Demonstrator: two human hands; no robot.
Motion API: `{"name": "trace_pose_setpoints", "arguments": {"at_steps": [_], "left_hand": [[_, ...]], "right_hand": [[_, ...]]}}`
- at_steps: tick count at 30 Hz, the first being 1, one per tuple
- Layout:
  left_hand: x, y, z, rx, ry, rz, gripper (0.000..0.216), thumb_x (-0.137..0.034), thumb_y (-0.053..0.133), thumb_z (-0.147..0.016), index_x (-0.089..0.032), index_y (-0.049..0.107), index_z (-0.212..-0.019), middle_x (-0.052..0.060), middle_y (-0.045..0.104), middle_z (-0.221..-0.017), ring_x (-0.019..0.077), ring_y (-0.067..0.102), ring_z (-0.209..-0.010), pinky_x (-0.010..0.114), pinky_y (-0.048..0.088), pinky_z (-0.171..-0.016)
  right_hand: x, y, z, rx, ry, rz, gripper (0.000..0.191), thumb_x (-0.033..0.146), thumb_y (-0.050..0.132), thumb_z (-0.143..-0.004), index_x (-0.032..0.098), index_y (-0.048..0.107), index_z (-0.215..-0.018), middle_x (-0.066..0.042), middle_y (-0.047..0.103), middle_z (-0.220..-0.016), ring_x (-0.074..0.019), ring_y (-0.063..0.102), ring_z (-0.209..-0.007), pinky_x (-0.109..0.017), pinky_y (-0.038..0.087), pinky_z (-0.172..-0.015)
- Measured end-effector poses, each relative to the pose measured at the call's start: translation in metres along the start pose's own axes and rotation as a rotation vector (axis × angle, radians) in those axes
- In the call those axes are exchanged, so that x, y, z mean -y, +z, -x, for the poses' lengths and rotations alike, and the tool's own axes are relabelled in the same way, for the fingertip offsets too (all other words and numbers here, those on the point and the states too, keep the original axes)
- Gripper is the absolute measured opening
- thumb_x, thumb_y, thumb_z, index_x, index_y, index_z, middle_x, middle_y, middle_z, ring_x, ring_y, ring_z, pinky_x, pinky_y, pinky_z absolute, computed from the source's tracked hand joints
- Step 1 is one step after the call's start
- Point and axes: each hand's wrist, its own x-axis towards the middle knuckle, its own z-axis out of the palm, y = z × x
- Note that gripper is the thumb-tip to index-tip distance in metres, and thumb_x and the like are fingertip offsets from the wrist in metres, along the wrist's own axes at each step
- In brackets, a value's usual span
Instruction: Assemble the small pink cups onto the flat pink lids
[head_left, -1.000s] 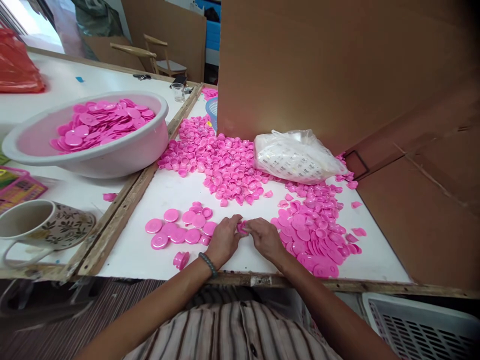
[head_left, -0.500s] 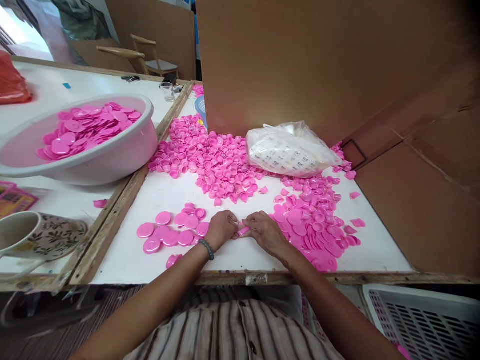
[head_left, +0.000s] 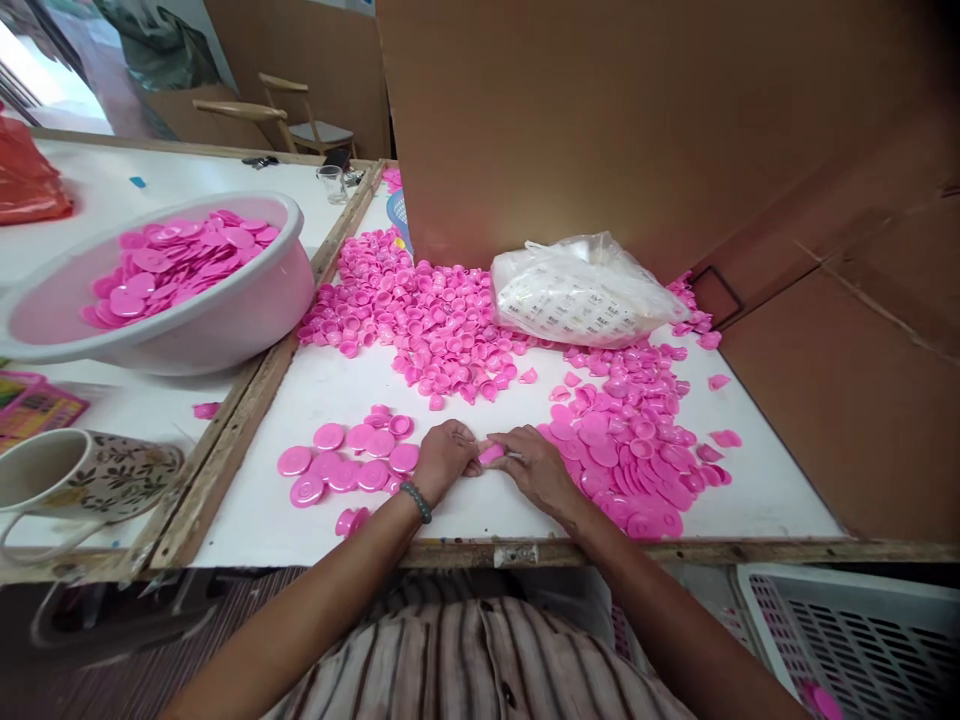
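Observation:
Close together above the front of the white table, my left hand point(head_left: 448, 461) and my right hand point(head_left: 534, 466) pinch a small pink plastic piece point(head_left: 492, 454) between their fingertips. Fingers cover much of it, so I cannot tell whether it is a toy cup or a saucer. Left of my left hand lies a loose group of pink toy saucers point(head_left: 343, 474). A flared pink piece point(head_left: 351, 521) stands near the table edge. Beside my right hand spreads a heap of pink saucers point(head_left: 637, 470), with small pink toy cups point(head_left: 626, 375) behind it.
A large pile of pink cups point(head_left: 442, 320) covers the back, next to a clear bag of printed white packets point(head_left: 577, 300). Cardboard point(head_left: 570, 120) walls the back and right. At left stand a basin point(head_left: 225, 340) of pink discs and a mug point(head_left: 127, 475). A white basket point(head_left: 862, 640) sits below right.
The pink piece has turned slightly between my fingers and shows a broader face. Both hands stay in nearly the same place; the camera view has shifted a little.

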Motion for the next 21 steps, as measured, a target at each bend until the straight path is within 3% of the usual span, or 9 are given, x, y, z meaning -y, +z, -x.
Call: {"name": "trace_pose_setpoints", "arguments": {"at_steps": [4, 9, 12, 21], "left_hand": [[0.008, 0.001, 0.001, 0.015, 0.089, 0.03, 0.024, -0.023, 0.07, -0.06, -0.014, 0.051, -0.073, -0.003, 0.059, -0.056, 0.0091, 0.057, -0.049, 0.02, 0.047, -0.048], [0.01, -0.001, 0.004, 0.065, 0.083, 0.034, 0.028, -0.022, 0.073, -0.056, -0.014, 0.051, -0.073, -0.003, 0.058, -0.058, 0.0075, 0.055, -0.051, 0.019, 0.046, -0.051], [0.007, -0.002, 0.007, 0.094, 0.067, 0.06, 0.031, -0.021, 0.074, -0.055, -0.014, 0.05, -0.073, -0.003, 0.059, -0.059, 0.007, 0.055, -0.052, 0.019, 0.047, -0.051], [0.005, -0.002, 0.01, 0.061, -0.073, -0.019, 0.036, -0.026, 0.077, -0.056, -0.017, 0.045, -0.071, -0.005, 0.056, -0.05, 0.013, 0.059, -0.046, 0.025, 0.051, -0.048]], "right_hand": [[0.012, -0.002, 0.008, -0.015, 0.067, 0.18, 0.029, 0.045, 0.059, -0.077, 0.016, 0.057, -0.072, -0.003, 0.055, -0.066, -0.0165, 0.047, -0.066, -0.027, 0.036, -0.059], [0.013, -0.014, 0.001, 0.178, -0.033, 0.141, 0.027, 0.035, 0.064, -0.076, 0.021, 0.061, -0.099, -0.001, 0.057, -0.073, -0.0146, 0.05, -0.07, -0.023, 0.035, -0.06], [0.009, -0.019, -0.007, 0.291, -0.084, 0.104, 0.021, 0.029, 0.067, -0.074, 0.027, 0.065, -0.094, 0.002, 0.056, -0.071, -0.0127, 0.05, -0.068, -0.021, 0.033, -0.057], [0.006, -0.01, -0.006, 0.281, -0.025, 0.134, 0.014, 0.025, 0.067, -0.073, 0.024, 0.066, -0.087, 0.001, 0.053, -0.067, -0.0136, 0.049, -0.071, -0.022, 0.032, -0.057]]}}
